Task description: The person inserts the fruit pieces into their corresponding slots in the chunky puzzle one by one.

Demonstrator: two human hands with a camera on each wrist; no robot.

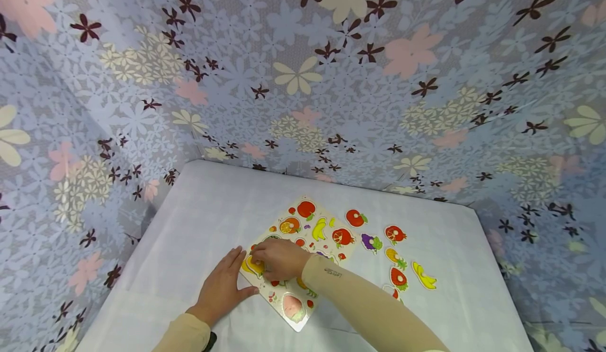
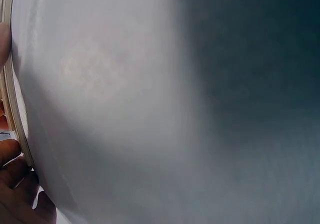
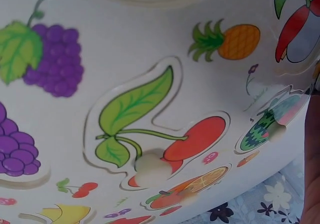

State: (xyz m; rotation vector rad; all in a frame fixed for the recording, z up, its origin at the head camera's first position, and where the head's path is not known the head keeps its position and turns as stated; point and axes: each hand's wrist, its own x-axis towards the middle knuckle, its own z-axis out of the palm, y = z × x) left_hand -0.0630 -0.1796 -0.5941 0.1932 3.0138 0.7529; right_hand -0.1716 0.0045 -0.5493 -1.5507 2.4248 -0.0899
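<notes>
A pale puzzle board printed with colourful fruits lies at an angle on the white-covered table. My left hand rests along its left edge, fingers straight and thumb by the board's near side; fingers show against the board's rim in the left wrist view. Over the left part of the board my right hand bends down, fingertips pinching a yellow fruit piece, its knob hidden under them. In the right wrist view a cherry piece with a round knob sits in its recess, near a watermelon piece.
Loose fruit pieces lie right of the board: a red apple, purple grapes, a pomegranate, a pineapple, a strawberry and bananas. Flowered cloth hangs behind and beside the table.
</notes>
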